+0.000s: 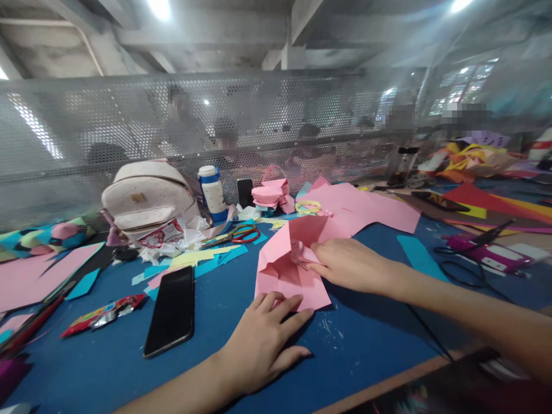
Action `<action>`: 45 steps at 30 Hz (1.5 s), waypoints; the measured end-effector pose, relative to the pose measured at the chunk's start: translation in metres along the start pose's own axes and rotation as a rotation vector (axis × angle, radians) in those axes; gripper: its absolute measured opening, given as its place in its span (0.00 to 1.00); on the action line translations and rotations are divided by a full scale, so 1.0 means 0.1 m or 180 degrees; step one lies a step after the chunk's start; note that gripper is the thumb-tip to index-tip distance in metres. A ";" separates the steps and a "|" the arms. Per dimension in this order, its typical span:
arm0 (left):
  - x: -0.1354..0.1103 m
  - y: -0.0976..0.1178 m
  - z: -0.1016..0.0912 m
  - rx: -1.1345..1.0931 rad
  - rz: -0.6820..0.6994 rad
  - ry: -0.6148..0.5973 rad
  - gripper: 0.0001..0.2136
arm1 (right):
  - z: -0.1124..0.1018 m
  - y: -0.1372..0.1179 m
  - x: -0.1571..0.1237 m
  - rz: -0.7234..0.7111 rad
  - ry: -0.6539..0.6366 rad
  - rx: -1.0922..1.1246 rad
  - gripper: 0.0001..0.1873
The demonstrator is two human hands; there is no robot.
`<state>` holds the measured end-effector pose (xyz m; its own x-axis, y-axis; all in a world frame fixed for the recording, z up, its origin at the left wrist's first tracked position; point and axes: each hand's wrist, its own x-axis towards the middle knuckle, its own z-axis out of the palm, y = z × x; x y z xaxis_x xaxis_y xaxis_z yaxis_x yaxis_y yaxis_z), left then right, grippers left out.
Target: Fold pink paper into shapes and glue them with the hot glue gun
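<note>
A folded pink paper piece (276,270) stands partly opened on the blue table in front of me, its inside facing my right. My left hand (269,328) lies flat with fingers spread, fingertips resting on the paper's near edge. From the right, my right hand (353,264) reaches to the paper's opening. Its thumb and fingers are pinched together around a small, shiny, pinkish object (298,253), blurred and partly hidden, whose kind I cannot make out. Beyond the folded piece lie large pink sheets (362,207).
Left of the paper lie a black phone (170,310), a snack wrapper (103,315), paper scraps and scissors (239,234). A white backpack (149,195), a bottle (213,192) and a pink paper basket (273,192) stand behind. A purple device (487,253) with a black cable lies right.
</note>
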<state>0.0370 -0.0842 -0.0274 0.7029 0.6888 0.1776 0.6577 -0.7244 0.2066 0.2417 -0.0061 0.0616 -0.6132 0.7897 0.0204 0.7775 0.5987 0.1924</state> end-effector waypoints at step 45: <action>-0.07 -0.47 0.01 0.0768 0.0221 0.1167 0.06 | 0.25 0.37 -0.44 0.0202 0.0621 0.1678 0.17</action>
<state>0.0013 -0.0547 -0.0391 0.6336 0.5714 0.5216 0.6874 -0.7252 -0.0406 0.3015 -0.0154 0.0431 -0.5385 0.8169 0.2066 0.7476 0.5763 -0.3301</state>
